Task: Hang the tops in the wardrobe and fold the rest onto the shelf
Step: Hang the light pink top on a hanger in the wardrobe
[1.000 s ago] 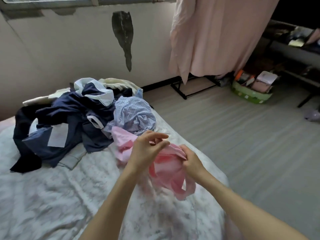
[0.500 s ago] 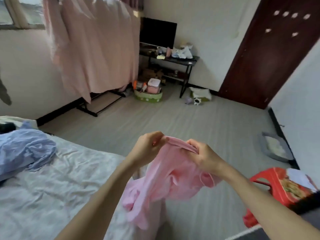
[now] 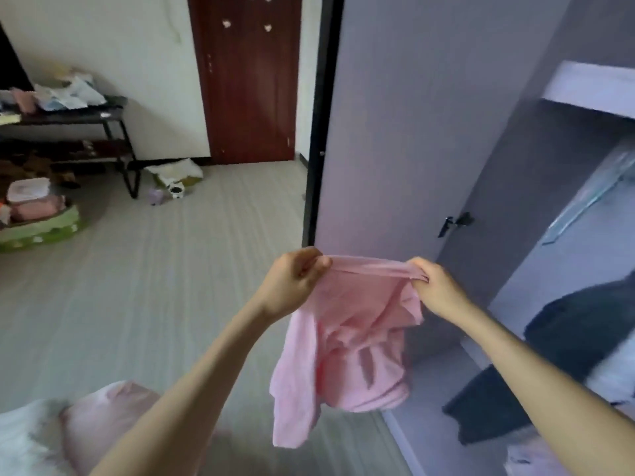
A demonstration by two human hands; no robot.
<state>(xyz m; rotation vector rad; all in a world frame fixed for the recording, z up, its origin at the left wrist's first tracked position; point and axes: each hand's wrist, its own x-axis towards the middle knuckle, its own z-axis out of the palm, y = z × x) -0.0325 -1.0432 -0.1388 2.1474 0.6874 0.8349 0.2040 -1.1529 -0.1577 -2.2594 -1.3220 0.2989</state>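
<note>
Both hands pinch the top hem of the pink garment (image 3: pixel 347 341): the left hand (image 3: pixel 292 281) has fingers and thumb curled round one end of the stretched edge, the right hand (image 3: pixel 434 286) grips the other end. Between them the edge runs taut and nearly level, left to right across the view, and the rest of the cloth hangs crumpled straight down below it, clear of the floor (image 3: pixel 137 304).

Outward from that, the open wardrobe (image 3: pixel 536 304) lies ahead and to the right. Its grey door (image 3: pixel 395 132) stands just behind the garment, and its dark interior opens beyond the right hand, so the right hand is the nearer one to it. A pale rail or bracket seems to cross the upper interior, though blur makes that uncertain, and no hanger is visible. Dark clothing (image 3: pixel 584 324) lies lower inside.

Judged from this, the garment must travel rightward and inward, led by the right hand, and whether it counts as a top cannot be told while it hangs bunched.

The corner of a bed (image 3: pixel 51 434) shows at lower left.
</note>
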